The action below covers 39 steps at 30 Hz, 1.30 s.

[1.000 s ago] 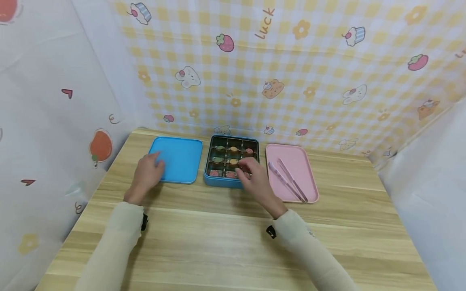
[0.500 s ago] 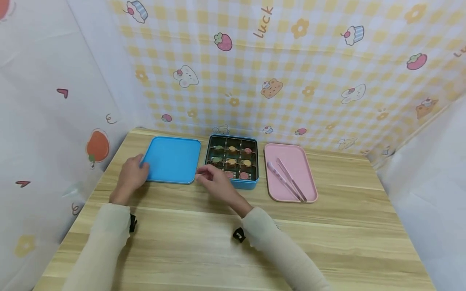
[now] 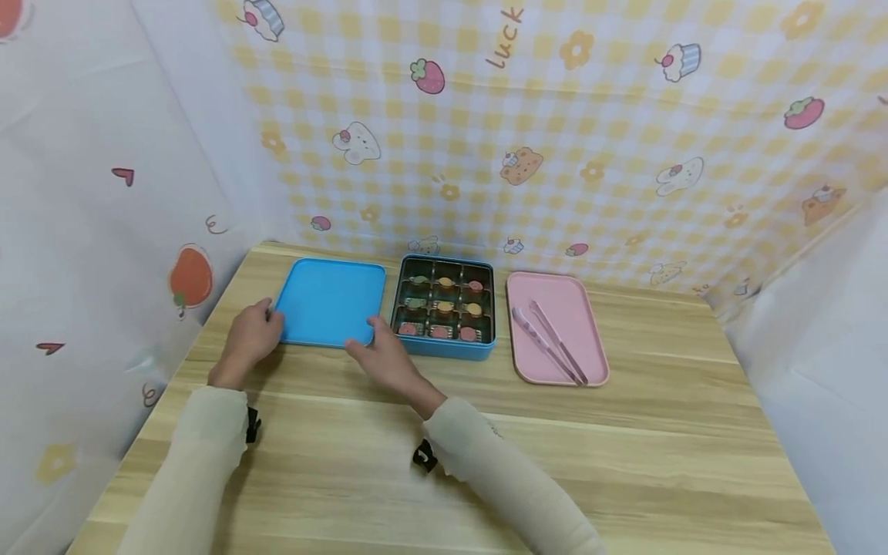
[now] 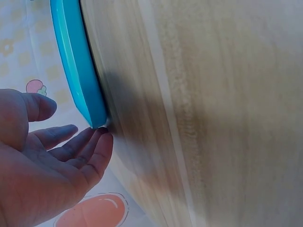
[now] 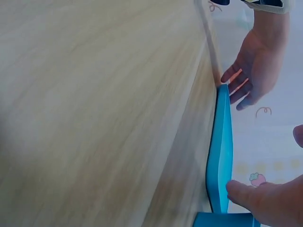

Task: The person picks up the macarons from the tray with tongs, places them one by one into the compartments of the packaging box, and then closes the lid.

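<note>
A square blue lid [image 3: 331,301] lies flat on the wooden table. At its left edge is my left hand [image 3: 248,339]; in the left wrist view the fingertips [image 4: 105,135] touch the lid's edge from the side, while the thumb stands apart. My right hand [image 3: 388,361] is over the lid's front right corner, thumb and index finger spread, and a fingertip [image 5: 235,189] meets the lid's side in the right wrist view. Close to its right stands a blue tin [image 3: 444,351] with a divided insert, holding wrapped green, yellow and pink candies [image 3: 445,307] in its compartments.
Right of the tin lies a pink tray [image 3: 555,289] with tongs [image 3: 555,343] on it. A checked cloth [image 3: 451,154] hangs behind the table [image 3: 347,462], and white sheets close off both sides.
My right hand has moved left from above the tin to the lid's front right corner. My left hand has shifted from above the lid to its left edge.
</note>
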### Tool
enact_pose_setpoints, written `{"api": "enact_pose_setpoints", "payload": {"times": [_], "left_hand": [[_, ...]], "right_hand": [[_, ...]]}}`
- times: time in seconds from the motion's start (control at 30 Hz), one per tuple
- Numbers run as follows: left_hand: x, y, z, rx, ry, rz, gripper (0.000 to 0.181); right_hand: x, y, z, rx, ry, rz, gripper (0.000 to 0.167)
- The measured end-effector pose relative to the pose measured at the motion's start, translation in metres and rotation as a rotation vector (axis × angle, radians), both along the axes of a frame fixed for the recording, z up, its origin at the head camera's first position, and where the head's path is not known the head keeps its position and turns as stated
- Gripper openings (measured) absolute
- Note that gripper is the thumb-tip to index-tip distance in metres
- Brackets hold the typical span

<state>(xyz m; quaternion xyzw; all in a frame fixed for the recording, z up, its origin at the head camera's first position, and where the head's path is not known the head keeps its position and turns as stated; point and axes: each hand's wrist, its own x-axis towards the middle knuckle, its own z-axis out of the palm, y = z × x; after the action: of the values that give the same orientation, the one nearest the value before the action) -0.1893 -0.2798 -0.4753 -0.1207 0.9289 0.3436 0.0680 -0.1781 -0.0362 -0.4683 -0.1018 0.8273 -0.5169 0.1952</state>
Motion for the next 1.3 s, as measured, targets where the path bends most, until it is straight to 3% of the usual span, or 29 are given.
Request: {"api": "enact_pose_setpoints", "payload": {"times": [0.23,0.47,0.63,0.97,1.2,1.3], "left_hand": [[0.001,0.000,0.001,0.025,-0.020,0.003,0.060],[0.001,-0.005,-0.006,0.001,0.035,0.025,0.051],[0.000,-0.009,-0.007,0.038,0.001,0.074,0.051],[0.002,-0.009,-0.008,0.142,-0.053,0.249,0.047],[0.003,-0.013,-0.003,0.094,-0.087,0.195,0.049],[0.003,-0.015,0.000,0.101,-0.108,0.202,0.052]], "right_hand": [[0.002,-0.010,-0.003,-0.018,-0.109,-0.040,0.072],[-0.001,-0.013,-0.009,-0.058,-0.168,-0.105,0.070],[-0.001,-0.015,-0.013,-0.086,-0.176,-0.124,0.066],[0.002,-0.012,-0.012,-0.093,-0.164,-0.134,0.058],[0.002,-0.006,-0.011,-0.109,-0.132,-0.079,0.054],[0.003,-0.004,-0.009,-0.109,-0.112,-0.049,0.053]]}}
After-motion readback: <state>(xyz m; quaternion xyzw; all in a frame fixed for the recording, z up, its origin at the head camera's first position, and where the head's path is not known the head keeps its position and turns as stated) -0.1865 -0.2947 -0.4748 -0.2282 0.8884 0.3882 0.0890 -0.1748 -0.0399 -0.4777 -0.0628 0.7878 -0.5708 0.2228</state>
